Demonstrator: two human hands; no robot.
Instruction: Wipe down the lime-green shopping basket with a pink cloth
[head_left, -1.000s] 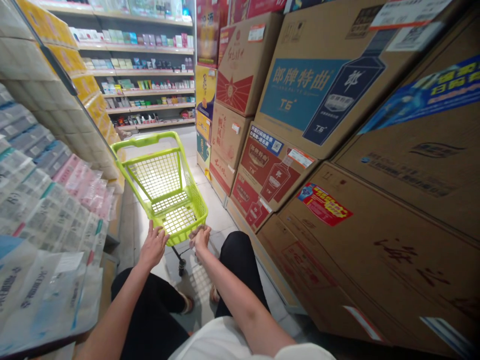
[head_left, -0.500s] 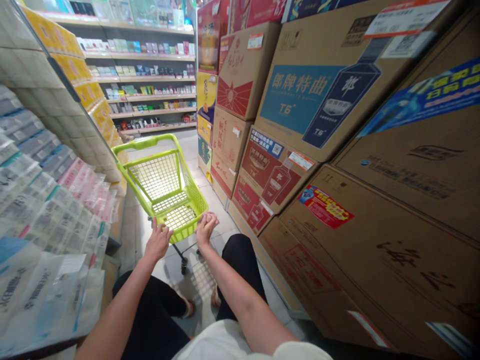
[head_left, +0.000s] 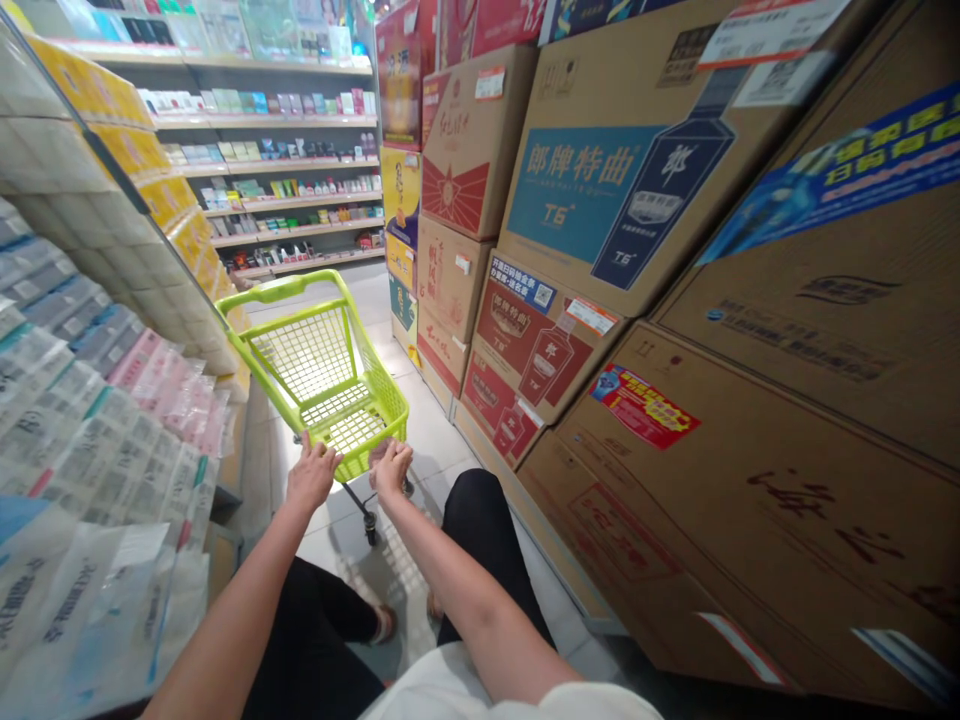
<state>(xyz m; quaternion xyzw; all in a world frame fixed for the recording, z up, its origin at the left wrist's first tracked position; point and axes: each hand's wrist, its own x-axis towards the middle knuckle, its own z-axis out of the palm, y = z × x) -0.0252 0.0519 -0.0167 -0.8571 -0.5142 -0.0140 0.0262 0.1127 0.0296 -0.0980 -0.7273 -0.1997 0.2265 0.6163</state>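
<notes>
A lime-green shopping cart [head_left: 322, 380] with a mesh basket stands in front of my legs. Nothing lies in the part of its basket that shows. My left hand [head_left: 313, 472] has its fingers hooked over the left part of the near rim. At the near right corner, my right hand [head_left: 391, 467] is closed, its fingers curled against the rim; the hand partly hides that corner. Beneath the basket a dark leg with a black caster [head_left: 370, 528] reaches the floor.
Stacked cardboard cartons [head_left: 577, 200] line the right side on a low ledge. Plastic-wrapped paper packs [head_left: 90, 430] pile up on the left, with yellow packs [head_left: 127, 140] behind. Shelves of small boxed goods [head_left: 277, 160] close off the far end. Pale floor tiles [head_left: 420, 420] run between.
My right hand has shifted left and slightly down, nearer to the left hand. Both hands stay at the cart's near rim. The view has turned slightly.
</notes>
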